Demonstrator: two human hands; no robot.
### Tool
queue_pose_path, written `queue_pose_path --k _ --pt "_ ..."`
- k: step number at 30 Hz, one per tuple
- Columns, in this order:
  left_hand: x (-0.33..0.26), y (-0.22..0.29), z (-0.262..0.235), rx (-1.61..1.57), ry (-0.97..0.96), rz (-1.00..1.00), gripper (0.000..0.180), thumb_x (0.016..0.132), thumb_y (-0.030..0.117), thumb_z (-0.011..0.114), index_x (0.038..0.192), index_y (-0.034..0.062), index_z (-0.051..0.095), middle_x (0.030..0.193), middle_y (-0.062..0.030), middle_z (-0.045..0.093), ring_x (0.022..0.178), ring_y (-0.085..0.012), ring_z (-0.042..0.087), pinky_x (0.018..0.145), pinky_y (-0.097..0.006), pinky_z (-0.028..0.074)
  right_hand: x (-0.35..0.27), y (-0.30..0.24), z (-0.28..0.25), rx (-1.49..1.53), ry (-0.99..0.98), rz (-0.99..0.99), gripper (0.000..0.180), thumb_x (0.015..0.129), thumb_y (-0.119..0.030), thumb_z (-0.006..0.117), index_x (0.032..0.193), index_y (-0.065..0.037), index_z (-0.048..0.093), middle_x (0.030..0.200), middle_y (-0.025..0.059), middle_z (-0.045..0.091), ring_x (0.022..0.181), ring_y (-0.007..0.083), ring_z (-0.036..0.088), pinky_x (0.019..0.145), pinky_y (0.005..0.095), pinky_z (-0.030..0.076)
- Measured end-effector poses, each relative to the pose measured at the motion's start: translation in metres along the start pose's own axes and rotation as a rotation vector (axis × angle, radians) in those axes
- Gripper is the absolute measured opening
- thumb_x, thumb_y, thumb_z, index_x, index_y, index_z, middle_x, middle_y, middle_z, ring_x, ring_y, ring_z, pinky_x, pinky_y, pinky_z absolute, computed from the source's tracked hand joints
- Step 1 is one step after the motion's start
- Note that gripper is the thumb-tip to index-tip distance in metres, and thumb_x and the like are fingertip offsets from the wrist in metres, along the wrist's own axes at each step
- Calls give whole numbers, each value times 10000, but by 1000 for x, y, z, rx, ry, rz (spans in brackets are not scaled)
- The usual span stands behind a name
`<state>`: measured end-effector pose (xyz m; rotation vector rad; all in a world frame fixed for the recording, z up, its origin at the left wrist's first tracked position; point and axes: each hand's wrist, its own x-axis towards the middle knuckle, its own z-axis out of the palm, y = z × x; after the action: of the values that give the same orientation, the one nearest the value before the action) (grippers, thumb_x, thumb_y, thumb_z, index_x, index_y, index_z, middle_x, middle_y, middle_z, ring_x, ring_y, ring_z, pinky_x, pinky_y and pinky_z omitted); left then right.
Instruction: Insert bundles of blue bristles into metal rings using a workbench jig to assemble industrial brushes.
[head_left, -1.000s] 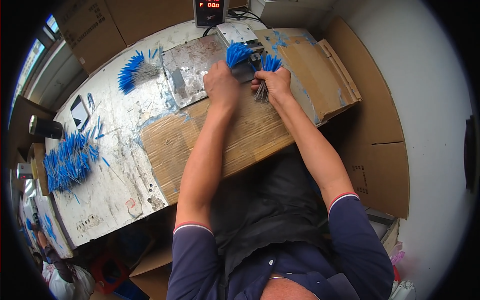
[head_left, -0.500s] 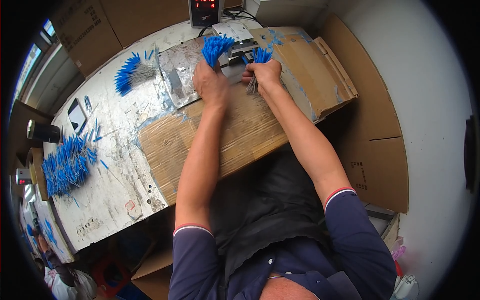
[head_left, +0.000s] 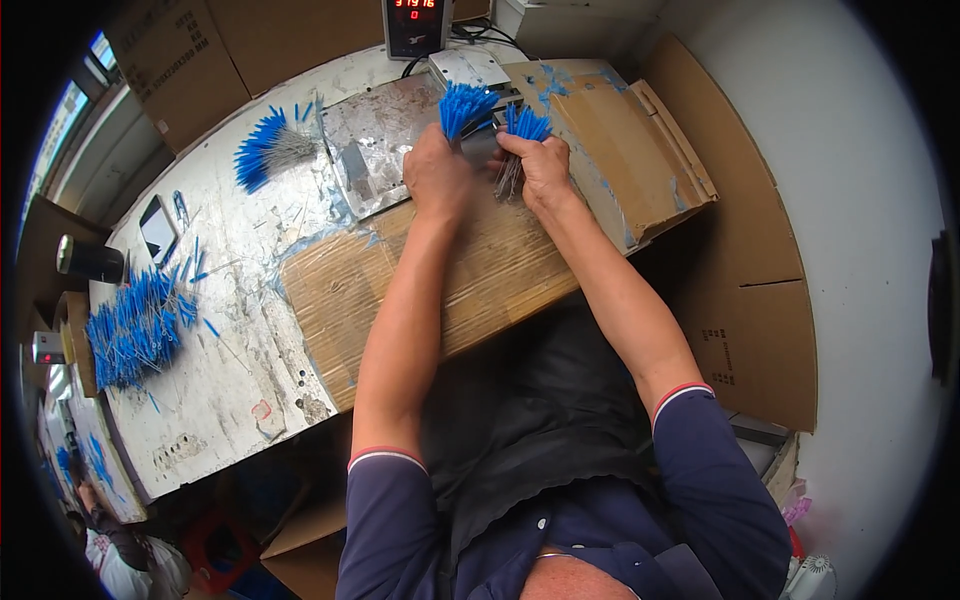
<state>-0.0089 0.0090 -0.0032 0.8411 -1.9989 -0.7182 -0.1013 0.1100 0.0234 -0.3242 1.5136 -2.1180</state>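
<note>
My left hand (head_left: pixel 438 172) is closed round a thick bundle of blue-ended wires (head_left: pixel 466 108), the blue ends fanning out above the fist. Close beside it on the right, my right hand (head_left: pixel 541 168) grips a smaller bundle of blue-ended wires (head_left: pixel 527 122). Thin grey stems of that bundle hang below the fingers. Both hands are over the near side of a metal plate (head_left: pixel 370 130) and a small metal fixture (head_left: pixel 468 68), partly hidden by the bundles. The left fingers are mostly out of sight and slightly blurred.
A fanned pile of blue-ended wires (head_left: pixel 265 148) lies left of the plate, and a larger heap (head_left: pixel 140 325) at the far left. Near that heap are a phone (head_left: pixel 157 230) and a dark cylinder (head_left: pixel 90 260). Behind stands a red-digit display (head_left: pixel 415 25). Cardboard (head_left: pixel 345 290) covers the table's front.
My left hand has moved right with its bundle, nearer the right hand. The right hand has turned slightly, its thumb now across the wires. The display's digits have changed.
</note>
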Motion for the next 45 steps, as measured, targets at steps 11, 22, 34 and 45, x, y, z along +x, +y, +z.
queue_pose_path --k 11,22,34,45 --pt "0 -1 1 82 2 45 100 887 142 648 935 54 638 880 -204 690 819 -444 660 722 -540 487 -6 -2 -8 -29 -16 64 177 821 -20 768 948 37 659 827 122 684 666 225 689 576 381 631" --pt "-1 -3 4 152 -8 137 84 828 60 579 897 55 627 878 -145 654 860 -346 641 770 -466 444 -7 -7 -11 26 -13 96 152 816 -19 747 926 53 670 790 125 680 660 233 691 586 395 627" --pt "1 -4 3 -35 184 -16 118 942 129 594 1020 42 579 982 -179 633 897 -419 631 760 -503 490 5 -9 -4 -128 64 133 113 772 47 726 801 57 617 708 152 658 566 230 671 471 373 601" --pt "2 -6 4 -52 155 -42 125 937 139 600 1005 37 579 978 -182 638 906 -420 627 764 -507 482 15 -8 18 -264 210 89 94 777 90 653 753 72 564 676 192 642 498 278 660 420 394 560"
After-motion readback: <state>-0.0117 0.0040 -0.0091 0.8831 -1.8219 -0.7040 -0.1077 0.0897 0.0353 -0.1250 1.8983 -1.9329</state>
